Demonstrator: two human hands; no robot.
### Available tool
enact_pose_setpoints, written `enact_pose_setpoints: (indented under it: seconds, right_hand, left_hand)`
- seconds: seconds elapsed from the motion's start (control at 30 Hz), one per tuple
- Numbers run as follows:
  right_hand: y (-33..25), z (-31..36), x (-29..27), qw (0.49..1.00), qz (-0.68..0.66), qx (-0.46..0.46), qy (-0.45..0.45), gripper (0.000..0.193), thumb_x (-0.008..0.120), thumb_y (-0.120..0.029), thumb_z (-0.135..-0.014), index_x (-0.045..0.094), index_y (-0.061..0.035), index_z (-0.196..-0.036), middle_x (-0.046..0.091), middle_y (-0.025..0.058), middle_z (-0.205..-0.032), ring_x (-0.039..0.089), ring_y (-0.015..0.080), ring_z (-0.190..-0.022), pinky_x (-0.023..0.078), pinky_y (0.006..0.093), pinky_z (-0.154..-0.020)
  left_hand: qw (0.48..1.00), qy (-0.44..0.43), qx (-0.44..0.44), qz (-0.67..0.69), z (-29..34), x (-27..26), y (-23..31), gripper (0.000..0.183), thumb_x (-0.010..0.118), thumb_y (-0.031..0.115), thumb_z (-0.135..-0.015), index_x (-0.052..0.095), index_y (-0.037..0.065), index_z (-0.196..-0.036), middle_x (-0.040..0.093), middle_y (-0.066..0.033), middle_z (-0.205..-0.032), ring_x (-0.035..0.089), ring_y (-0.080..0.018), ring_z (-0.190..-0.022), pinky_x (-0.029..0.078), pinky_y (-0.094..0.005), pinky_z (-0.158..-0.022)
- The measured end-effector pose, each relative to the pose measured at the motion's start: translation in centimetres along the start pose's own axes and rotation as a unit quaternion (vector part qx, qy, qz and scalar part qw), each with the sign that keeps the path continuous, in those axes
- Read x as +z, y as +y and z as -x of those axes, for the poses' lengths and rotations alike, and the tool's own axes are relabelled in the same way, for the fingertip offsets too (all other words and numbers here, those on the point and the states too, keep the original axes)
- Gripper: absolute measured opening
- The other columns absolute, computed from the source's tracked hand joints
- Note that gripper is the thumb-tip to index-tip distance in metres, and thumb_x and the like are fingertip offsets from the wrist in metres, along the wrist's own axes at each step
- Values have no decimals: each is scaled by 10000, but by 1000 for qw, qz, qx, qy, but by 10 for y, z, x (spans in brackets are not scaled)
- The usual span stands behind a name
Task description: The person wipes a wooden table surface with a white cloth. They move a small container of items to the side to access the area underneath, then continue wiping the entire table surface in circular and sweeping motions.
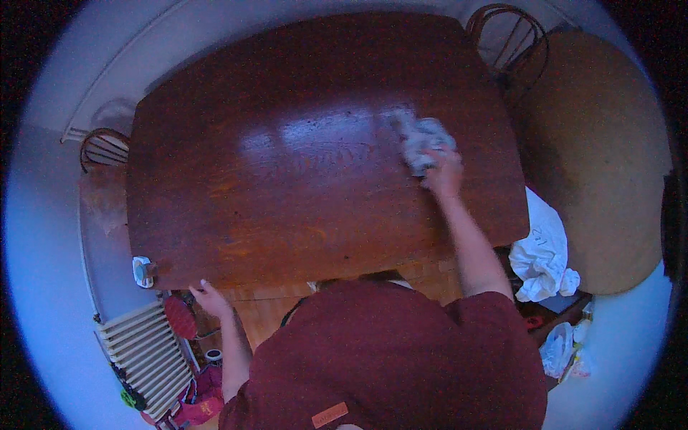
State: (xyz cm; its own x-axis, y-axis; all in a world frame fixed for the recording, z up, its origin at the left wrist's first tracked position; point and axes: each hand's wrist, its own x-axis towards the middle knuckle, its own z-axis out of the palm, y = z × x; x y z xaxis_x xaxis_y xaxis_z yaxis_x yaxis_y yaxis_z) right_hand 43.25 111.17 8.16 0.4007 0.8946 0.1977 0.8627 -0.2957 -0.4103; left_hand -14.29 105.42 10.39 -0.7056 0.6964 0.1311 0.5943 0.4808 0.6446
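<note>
A dark brown wooden table [308, 215] fills the middle of the view, with window light shining off its top. On its right half, my right hand [446, 174] is closed on a crumpled whitish cloth [424, 140] that lies pressed to the tabletop. Part of that cloth trails off to the far left of the hand, a little blurred. At the near left edge of the table is my left hand [209, 297], its fingers apart and nothing in them; the fingertips are at the rim. A small pale object [142, 272], kind unclear, sits on the near left corner.
Wooden chairs stand at the far left [105, 149] and far right [512, 43]. Right of the table is a large tan rounded board [602, 165], with a white bag [542, 247] below it. A ribbed white radiator [147, 351] stands at the lower left, beside a red round seat [180, 317].
</note>
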Motion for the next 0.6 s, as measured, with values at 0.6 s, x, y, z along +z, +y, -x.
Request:
enact_pose_setpoints:
  seconds: [0.6]
  right_hand:
    - [-41, 28, 8, 997, -17, -72, 21, 285, 674, -230, -748, 665, -192, -1030, 584, 109, -1118, 543, 304, -1024, 458, 431, -847]
  left_hand:
    - [878, -98, 409, -228, 56, 102, 58, 515, 543, 331, -872, 425, 106, -1321, 346, -148, -1405, 328, -357, -1280, 257, -506, -1020]
